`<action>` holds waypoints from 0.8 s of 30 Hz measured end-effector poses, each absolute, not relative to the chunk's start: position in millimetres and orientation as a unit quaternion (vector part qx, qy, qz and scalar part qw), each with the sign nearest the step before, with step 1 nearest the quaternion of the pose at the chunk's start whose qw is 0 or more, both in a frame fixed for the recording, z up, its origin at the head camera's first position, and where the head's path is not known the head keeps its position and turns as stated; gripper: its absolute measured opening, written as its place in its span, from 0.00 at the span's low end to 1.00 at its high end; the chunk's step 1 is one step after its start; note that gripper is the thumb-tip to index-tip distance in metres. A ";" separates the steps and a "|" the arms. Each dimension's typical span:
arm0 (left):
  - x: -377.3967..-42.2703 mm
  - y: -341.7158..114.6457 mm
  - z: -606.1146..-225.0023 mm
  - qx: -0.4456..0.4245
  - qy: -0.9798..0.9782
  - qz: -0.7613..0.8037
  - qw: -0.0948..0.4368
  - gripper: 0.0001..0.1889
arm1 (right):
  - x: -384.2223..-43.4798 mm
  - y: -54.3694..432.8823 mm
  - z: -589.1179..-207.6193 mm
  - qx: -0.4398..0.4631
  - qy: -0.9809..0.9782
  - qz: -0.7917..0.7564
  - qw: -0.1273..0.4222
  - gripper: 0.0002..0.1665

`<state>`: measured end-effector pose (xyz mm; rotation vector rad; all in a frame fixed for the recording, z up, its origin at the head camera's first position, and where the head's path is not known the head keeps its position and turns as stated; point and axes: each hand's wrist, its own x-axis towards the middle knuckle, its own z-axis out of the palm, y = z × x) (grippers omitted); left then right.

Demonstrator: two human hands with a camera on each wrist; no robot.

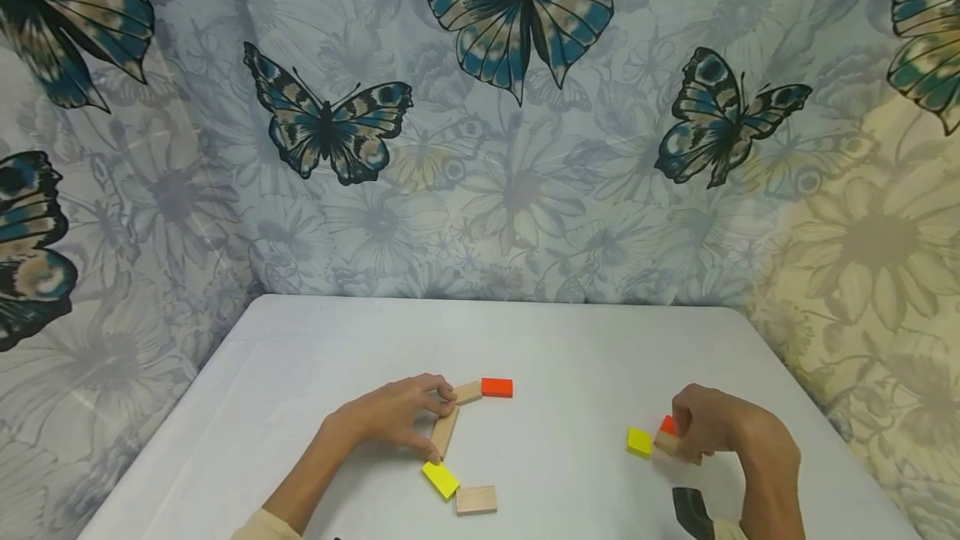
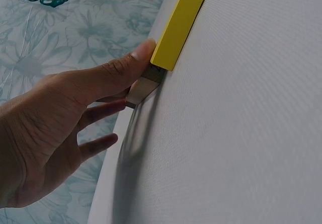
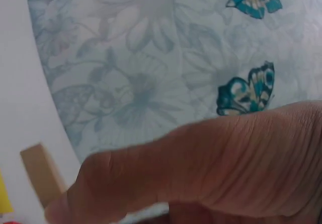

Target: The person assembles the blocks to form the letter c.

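Observation:
My left hand spans a plain wooden block, thumb at its near end and fingers at its far end. The left wrist view shows the thumb beside a yellow block, with the wooden block between thumb and fingers. Touching this row are another wooden block, a red block and a nearer wooden block. On the right, my right hand pinches a wooden block, partly hidden by the fingers. A red block shows behind it.
A yellow block lies just left of the right hand. The white table ends at a butterfly-patterned cloth behind and at the sides. A dark strap shows near the right sleeve.

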<state>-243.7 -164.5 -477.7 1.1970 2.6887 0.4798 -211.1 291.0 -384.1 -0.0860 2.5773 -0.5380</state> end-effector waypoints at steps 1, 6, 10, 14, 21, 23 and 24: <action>-243.7 -164.7 -477.7 0.400 0.899 0.160 0.079 0.39 | -212.1 288.1 -383.1 -0.048 0.949 -0.201 0.237 0.09; -243.7 -165.3 -477.9 0.399 0.898 0.166 0.079 0.38 | -220.7 268.1 -382.1 -0.136 0.949 -0.210 0.194 0.14; -243.4 -165.0 -477.9 0.399 0.898 0.168 0.080 0.38 | -224.0 251.8 -383.8 -0.192 0.939 -0.225 0.177 0.16; -242.8 -164.1 -477.4 0.398 0.899 0.163 0.081 0.38 | -226.9 237.7 -385.4 -0.225 0.933 -0.228 0.162 0.19; -242.6 -163.4 -476.4 0.395 0.901 0.160 0.081 0.38 | -231.6 215.9 -391.6 -0.254 0.936 -0.206 0.133 0.19; -242.8 -163.3 -476.9 0.394 0.901 0.160 0.082 0.38 | -232.5 211.0 -393.6 -0.259 0.937 -0.199 0.123 0.19; -242.9 -163.2 -477.1 0.394 0.901 0.160 0.081 0.38 | -233.2 208.5 -394.5 -0.261 0.938 -0.195 0.116 0.20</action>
